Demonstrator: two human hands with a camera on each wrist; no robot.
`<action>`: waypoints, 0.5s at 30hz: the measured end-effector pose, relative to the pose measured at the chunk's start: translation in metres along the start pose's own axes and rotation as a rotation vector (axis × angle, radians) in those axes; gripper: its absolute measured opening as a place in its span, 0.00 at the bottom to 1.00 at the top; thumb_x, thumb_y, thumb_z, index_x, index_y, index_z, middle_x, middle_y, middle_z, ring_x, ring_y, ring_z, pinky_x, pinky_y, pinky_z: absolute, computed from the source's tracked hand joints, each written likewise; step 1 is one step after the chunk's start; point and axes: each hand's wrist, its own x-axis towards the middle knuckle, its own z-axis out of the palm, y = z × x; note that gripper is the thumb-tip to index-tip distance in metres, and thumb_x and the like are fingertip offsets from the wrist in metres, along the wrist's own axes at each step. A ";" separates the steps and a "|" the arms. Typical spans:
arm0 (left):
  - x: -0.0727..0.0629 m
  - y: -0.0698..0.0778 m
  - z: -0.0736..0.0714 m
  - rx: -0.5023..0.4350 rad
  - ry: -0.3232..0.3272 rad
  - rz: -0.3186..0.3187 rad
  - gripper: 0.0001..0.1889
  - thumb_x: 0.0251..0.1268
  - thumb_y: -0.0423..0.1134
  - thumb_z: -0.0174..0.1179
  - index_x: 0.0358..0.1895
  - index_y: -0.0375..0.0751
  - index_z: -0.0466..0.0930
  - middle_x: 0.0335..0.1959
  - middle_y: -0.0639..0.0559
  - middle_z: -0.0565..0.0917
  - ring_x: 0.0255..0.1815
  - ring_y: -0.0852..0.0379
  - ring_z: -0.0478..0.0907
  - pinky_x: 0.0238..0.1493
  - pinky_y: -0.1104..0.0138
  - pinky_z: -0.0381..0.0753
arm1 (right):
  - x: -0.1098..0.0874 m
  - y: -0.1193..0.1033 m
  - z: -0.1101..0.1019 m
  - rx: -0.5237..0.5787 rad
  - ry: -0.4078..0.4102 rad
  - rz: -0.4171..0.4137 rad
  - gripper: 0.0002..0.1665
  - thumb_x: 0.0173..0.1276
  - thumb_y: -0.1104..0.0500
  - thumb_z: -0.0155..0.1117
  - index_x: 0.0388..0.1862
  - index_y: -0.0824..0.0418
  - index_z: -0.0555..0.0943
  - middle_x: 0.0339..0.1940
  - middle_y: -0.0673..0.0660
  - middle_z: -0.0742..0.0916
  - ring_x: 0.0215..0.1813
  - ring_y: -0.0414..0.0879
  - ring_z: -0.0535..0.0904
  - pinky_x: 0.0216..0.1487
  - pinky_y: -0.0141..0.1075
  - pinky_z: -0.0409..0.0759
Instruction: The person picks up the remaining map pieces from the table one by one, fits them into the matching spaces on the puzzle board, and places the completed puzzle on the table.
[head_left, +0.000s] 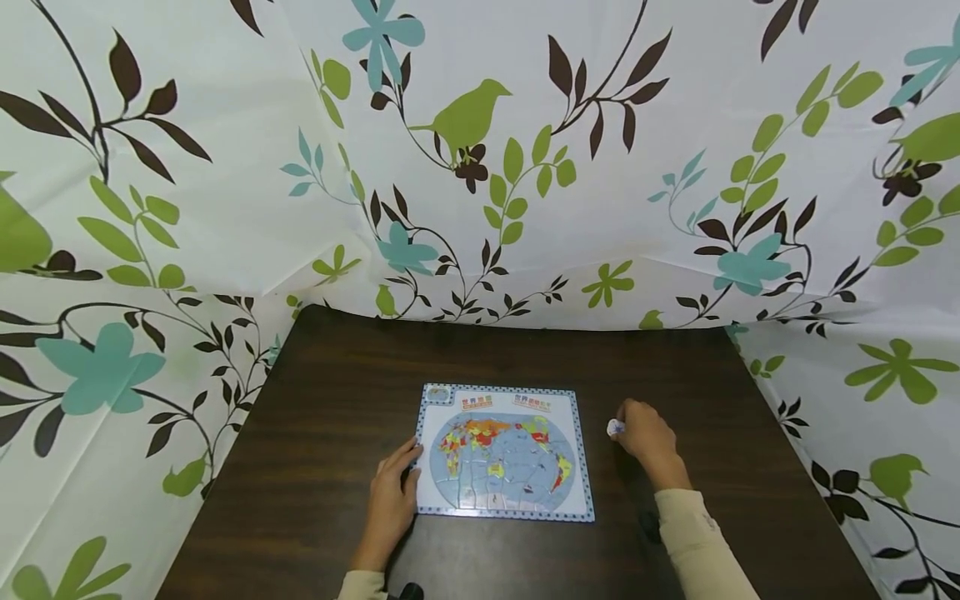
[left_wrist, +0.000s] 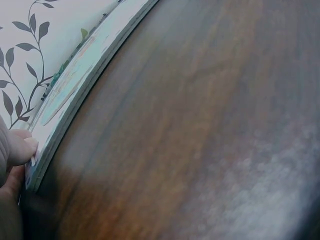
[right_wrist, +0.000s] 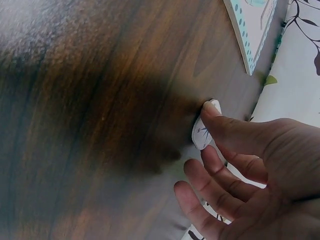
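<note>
A world-map jigsaw puzzle [head_left: 502, 462] lies flat on the dark wooden table, its colourful oval map set in a white board with a blue dotted border. My left hand [head_left: 392, 496] is at the board's left edge, its fingers extended; in the left wrist view the thumb [left_wrist: 24, 148] touches the board [left_wrist: 75, 95] close to a corner. To the right of the board, my right hand [head_left: 647, 435] pinches a small white rounded piece [right_wrist: 204, 131] with a blue compass-like print between thumb and forefinger. Its other fingers are loosely bent.
The dark table [head_left: 322, 367] extends around the board on all sides. A white cloth [head_left: 480, 208] with leaves, birds and flowers hangs behind the table and along both sides.
</note>
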 end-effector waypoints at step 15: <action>-0.003 -0.002 0.000 0.015 0.061 0.075 0.19 0.67 0.19 0.64 0.61 0.29 0.86 0.69 0.38 0.85 0.65 0.35 0.81 0.62 0.39 0.81 | 0.001 0.004 -0.005 0.080 -0.036 -0.031 0.12 0.69 0.62 0.75 0.44 0.65 0.81 0.40 0.64 0.85 0.37 0.55 0.80 0.34 0.46 0.78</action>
